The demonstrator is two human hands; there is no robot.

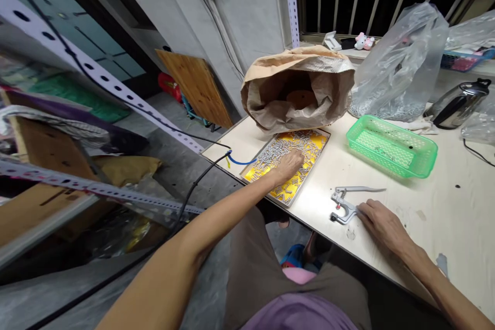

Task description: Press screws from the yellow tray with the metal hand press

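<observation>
A shallow tray (pixel 294 202) with a yellow bottom holds many small silvery metal pieces (pixel 273 152). My left hand (pixel 291 164) reaches into it, fingers bunched and pointing down among the pieces; whatever is between the fingertips is hidden. To the right, a pair of snap-fastener pliers (pixel 344 209) lies on the table with its C-shaped jaw toward the left. My right hand (pixel 381 221) is closed around the lower handle of the pliers, while the upper handle sticks out free above the knuckles.
A large open paper sack (pixel 297 90) stands right behind the tray. The green plastic basket (pixel 392 147) sits farther right, with a clear plastic bag (pixel 402 62) and an electric kettle (pixel 460 103) behind. A black cable (pixel 185 201) crosses the table's left edge near a perforated metal rack (pixel 116 95).
</observation>
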